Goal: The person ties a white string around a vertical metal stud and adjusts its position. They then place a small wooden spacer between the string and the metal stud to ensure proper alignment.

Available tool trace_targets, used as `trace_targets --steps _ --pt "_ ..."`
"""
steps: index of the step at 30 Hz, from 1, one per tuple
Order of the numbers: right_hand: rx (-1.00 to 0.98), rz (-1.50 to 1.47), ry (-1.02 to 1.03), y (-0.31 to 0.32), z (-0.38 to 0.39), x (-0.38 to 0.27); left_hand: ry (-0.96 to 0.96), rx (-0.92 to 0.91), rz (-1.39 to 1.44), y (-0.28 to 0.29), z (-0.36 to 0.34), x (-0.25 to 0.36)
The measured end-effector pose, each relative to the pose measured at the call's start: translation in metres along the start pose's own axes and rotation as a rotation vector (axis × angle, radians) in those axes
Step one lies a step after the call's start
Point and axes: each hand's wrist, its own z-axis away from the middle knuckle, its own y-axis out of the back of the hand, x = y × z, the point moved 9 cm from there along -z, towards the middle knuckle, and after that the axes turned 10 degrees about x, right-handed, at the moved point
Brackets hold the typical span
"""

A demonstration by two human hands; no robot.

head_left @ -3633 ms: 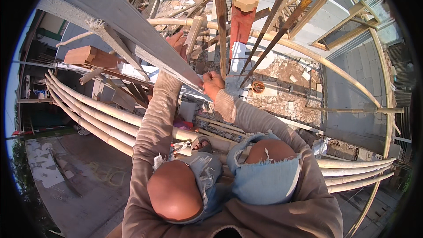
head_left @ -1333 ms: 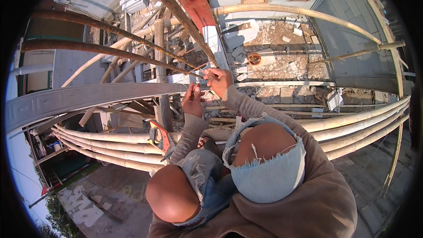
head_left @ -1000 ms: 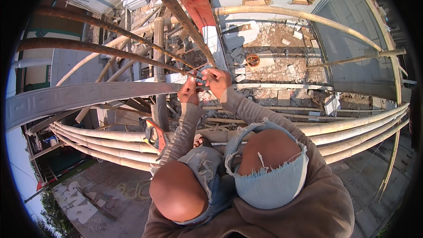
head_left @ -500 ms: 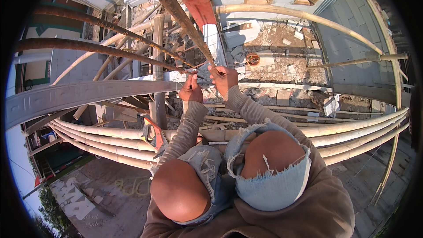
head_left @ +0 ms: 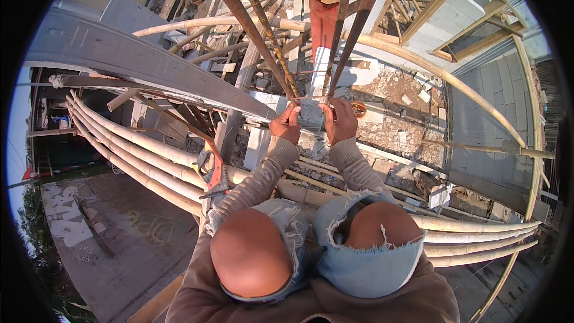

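Both of my hands are raised ahead of my knees, at the foot of several upright rusty rebar rods (head_left: 269,30) above a grey concrete column top (head_left: 311,113). A thin rusty steel stirrup (head_left: 311,98) spans between the rods. My left hand (head_left: 284,125) pinches it at the left end, thumb and fingertips pressed together. At the right end, my right hand (head_left: 341,122) is closed on it in the same way; its exact fingertip contact is partly hidden.
Several bamboo poles (head_left: 161,170) cross beneath me, with an orange-and-black handsaw (head_left: 212,167) by my left forearm. A long grey beam (head_left: 149,63) slants in from the left. Far below lie rubble (head_left: 394,87), a round orange container (head_left: 359,108) and block walls (head_left: 487,96).
The view has turned leftward, and the rebar now stands more upright in it. My hands have moved apart, from close together to opposite sides of the column top.
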Motion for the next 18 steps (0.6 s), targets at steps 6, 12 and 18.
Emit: trace_targets --steps 6,12,18 --pt "-0.122 0.0 0.055 -0.012 0.0 0.014 -0.079 0.01 -0.153 -0.003 -0.001 0.007" --pt "-0.506 -0.362 -0.432 -0.05 0.012 0.05 -0.189 0.049 -0.176 0.008 -0.006 0.002" --pt "-0.427 -0.488 -0.665 -0.055 0.017 0.058 -0.017 -0.056 -0.182 -0.002 -0.006 -0.008"
